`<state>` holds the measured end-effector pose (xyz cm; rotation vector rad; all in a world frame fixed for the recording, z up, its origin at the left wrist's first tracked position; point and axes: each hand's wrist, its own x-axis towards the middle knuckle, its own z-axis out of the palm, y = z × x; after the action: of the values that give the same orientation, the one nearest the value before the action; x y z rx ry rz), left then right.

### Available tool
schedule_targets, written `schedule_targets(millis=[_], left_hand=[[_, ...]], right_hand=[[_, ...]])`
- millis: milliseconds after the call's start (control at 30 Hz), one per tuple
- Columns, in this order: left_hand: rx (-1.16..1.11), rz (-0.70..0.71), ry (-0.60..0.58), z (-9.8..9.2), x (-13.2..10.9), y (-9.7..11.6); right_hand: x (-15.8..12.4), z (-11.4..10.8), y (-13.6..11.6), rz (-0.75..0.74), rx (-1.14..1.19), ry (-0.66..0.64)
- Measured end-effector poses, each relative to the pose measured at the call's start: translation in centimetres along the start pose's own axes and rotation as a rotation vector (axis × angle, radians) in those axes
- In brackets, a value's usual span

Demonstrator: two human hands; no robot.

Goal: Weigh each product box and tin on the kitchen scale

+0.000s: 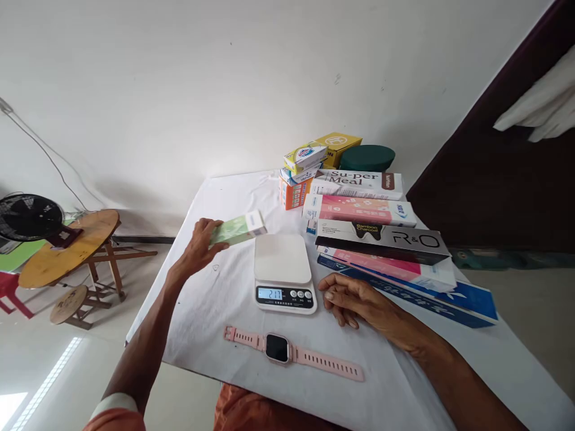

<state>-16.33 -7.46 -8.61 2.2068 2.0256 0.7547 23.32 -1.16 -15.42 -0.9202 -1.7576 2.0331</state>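
Observation:
My left hand (202, 244) grips one end of a slim green and white box (239, 228), thumb on the near side, just left of the kitchen scale (282, 258). No object sits on the scale's white platform, and its lit display appears to read 217. To the right of the scale, my right hand (350, 299) lies on the white cloth with its fingers loosely bent and nothing in them. A smartwatch with a pink strap (277, 348) is laid out flat in front of the scale.
Right of the scale, several boxes are stacked, among them a black R&O box (381, 240), a pink box (359, 209) and a blue box (467, 302). Behind stand a yellow box (339, 146) and a dark green lid (367, 157). A fan (31, 216) is off left.

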Motion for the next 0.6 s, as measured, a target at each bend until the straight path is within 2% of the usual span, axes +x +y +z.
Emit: schedule_targets(millis=[133,300,467,600], left_hand=[[0.121,-0.155,-0.025,0.9,2.1,-5.4],[0.225,-0.280,-0.091,3.0,8.3,-10.4],[0.253,-0.316,-0.097,3.0,15.0,-13.1],[0.265,-0.332,-0.086,3.0,18.2,-14.0]], right_hand=[[0.1,-0.3,0.3,0.016,0.016,0.002],[0.3,-0.9,0.7,0.047,0.083,-0.004],[0.5,-1.2,0.3,0.051,0.164,0.014],[0.5,-1.2,-0.3,0.047,0.215,0.013]])
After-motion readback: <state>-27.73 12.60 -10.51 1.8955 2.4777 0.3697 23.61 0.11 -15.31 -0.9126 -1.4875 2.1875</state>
